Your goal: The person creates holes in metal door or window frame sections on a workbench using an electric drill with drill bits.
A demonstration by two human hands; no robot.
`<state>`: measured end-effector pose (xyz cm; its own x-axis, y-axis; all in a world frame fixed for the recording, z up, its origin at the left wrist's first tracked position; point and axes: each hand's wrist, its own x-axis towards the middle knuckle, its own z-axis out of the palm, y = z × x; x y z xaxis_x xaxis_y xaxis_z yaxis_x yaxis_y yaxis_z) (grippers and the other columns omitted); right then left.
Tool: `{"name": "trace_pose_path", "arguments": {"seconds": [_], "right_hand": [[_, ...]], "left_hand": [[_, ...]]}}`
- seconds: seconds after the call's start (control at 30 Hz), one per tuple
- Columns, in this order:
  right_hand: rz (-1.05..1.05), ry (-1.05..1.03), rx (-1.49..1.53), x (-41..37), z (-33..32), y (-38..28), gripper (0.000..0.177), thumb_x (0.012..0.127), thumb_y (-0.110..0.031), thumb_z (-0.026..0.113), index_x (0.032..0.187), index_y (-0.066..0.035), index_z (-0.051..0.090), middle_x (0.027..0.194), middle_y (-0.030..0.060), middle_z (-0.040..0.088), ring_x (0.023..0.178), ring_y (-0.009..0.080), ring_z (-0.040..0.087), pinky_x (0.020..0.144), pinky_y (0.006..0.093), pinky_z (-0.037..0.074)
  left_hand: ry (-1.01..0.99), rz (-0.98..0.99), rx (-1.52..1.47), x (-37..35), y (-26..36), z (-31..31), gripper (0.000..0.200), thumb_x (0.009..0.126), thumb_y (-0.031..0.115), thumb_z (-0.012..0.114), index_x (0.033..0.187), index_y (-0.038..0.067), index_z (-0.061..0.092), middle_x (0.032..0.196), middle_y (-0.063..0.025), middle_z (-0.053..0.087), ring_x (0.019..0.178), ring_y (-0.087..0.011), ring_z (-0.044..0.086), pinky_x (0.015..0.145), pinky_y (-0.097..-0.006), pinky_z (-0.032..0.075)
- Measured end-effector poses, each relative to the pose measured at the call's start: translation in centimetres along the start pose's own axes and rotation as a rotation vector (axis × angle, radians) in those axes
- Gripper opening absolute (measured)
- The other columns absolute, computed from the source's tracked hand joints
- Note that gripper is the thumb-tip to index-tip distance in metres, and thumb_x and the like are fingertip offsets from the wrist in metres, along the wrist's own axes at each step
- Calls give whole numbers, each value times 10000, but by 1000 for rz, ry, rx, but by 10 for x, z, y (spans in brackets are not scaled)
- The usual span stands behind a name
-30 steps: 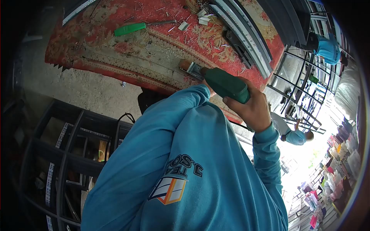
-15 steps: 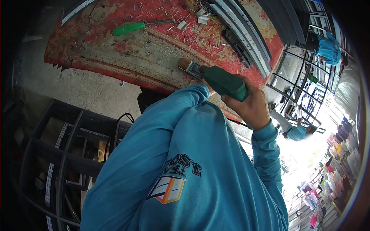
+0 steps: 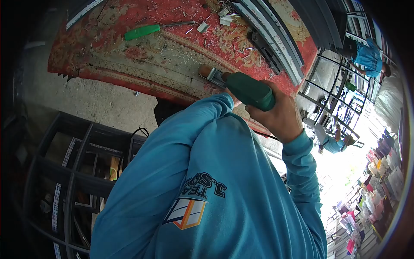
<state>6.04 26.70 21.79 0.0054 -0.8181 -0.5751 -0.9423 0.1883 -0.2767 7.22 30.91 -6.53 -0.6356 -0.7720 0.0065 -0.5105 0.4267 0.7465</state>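
My right hand (image 3: 279, 113) is wrapped round the rear of a dark green power tool (image 3: 251, 90). The metal front (image 3: 213, 77) of this tool points left, low over the patterned red carpet (image 3: 142, 64). Most of my left hand (image 3: 235, 99) is hidden behind the tool; only a bit of skin shows past the blue cuff, so its fingers cannot be read. A brownish, blurred shape (image 3: 205, 70) lies just past the metal front. Further up the carpet are a green-handled screwdriver (image 3: 142, 32) and a small pale block (image 3: 202, 27).
Curved grey strips (image 3: 271, 39) and a dark bracket (image 3: 264, 49) lie at the upper right of the carpet, among metal scraps. A black frame (image 3: 71, 172) stands lower left. Two people in blue, one upper right (image 3: 368, 58), one lower (image 3: 334, 144), are near metal frames.
The tool and my right hand have shifted very slightly left. The lower co-worker at the right has changed posture a little, and the upper one's arm has moved.
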Motion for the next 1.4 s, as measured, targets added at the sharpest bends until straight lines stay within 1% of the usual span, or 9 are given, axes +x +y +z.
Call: {"name": "trace_pose_path", "arguments": {"seconds": [0.13, 0.33, 0.57, 1.1, 1.17, 1.23, 1.3, 1.37, 1.4], "right_hand": [[3, -42, -65, 9, -7, -10, 624, 744, -302, 857, 1277, -54, 649, 973, 189, 767, 922, 344, 769, 841, 437, 587], [8, -70, -78, 20, -14, -13, 601, 751, -295, 853, 1264, -51, 658, 998, 190, 765, 938, 339, 765, 861, 422, 580], [-41, -84, 53, 42, -26, 5, 577, 742, -342, 843, 1198, -26, 686, 923, 207, 753, 868, 373, 753, 811, 449, 578], [42, -70, 11, 25, -10, -6, 644, 731, -333, 836, 1295, -75, 662, 943, 206, 765, 873, 390, 758, 815, 480, 593], [-88, -129, -77, 31, -18, -11, 603, 767, -231, 850, 1297, -28, 645, 945, 177, 766, 862, 278, 776, 799, 393, 598], [-68, -65, 83, 38, -17, 9, 579, 759, -304, 847, 1252, -47, 682, 936, 185, 769, 838, 358, 768, 782, 434, 587], [-52, -50, 253, 36, -13, 36, 539, 799, -287, 844, 1233, -11, 682, 960, 161, 775, 832, 287, 772, 772, 400, 586], [366, -128, 469, 28, -13, 40, 526, 829, -283, 837, 1227, 20, 675, 964, 145, 775, 838, 237, 758, 765, 393, 586], [295, -97, 490, 18, -6, 27, 550, 835, -284, 842, 1249, 29, 660, 938, 126, 768, 812, 221, 747, 731, 399, 584]], "left_hand": [[24, 8, 19, 1, -1, 1, 397, 964, 301, 590, 1293, 100, 686, 1329, -125, 674, 1230, -313, 626, 1071, -481, 462], [54, 18, 22, -2, 0, 4, 393, 966, 292, 588, 1294, 101, 687, 1328, -126, 674, 1228, -311, 628, 1073, -477, 463], [83, 28, 21, -6, -3, 6, 388, 968, 283, 586, 1296, 102, 688, 1327, -128, 675, 1227, -308, 630, 1076, -472, 465], [201, 43, 48, -7, -16, 33, 378, 983, 239, 559, 1319, 105, 668, 1357, -123, 661, 1255, -301, 614, 1096, -475, 453], [214, 53, 41, -7, -16, 39, 382, 983, 240, 559, 1324, 105, 665, 1362, -121, 659, 1260, -298, 611, 1100, -475, 450], [227, 72, 31, -7, -13, 44, 386, 983, 241, 559, 1329, 105, 661, 1367, -119, 656, 1265, -294, 608, 1103, -474, 447], [242, 86, 28, -5, -10, 50, 388, 983, 242, 559, 1331, 105, 659, 1369, -118, 655, 1267, -293, 606, 1105, -474, 445], [160, 137, 103, -1, -13, 54, 409, 988, 238, 551, 1367, 108, 630, 1427, -96, 621, 1316, -265, 571, 1132, -468, 417], [98, 92, -58, 1, -14, 45, 421, 993, 244, 550, 1389, 115, 613, 1449, -78, 602, 1337, -244, 551, 1138, -447, 403]]}}
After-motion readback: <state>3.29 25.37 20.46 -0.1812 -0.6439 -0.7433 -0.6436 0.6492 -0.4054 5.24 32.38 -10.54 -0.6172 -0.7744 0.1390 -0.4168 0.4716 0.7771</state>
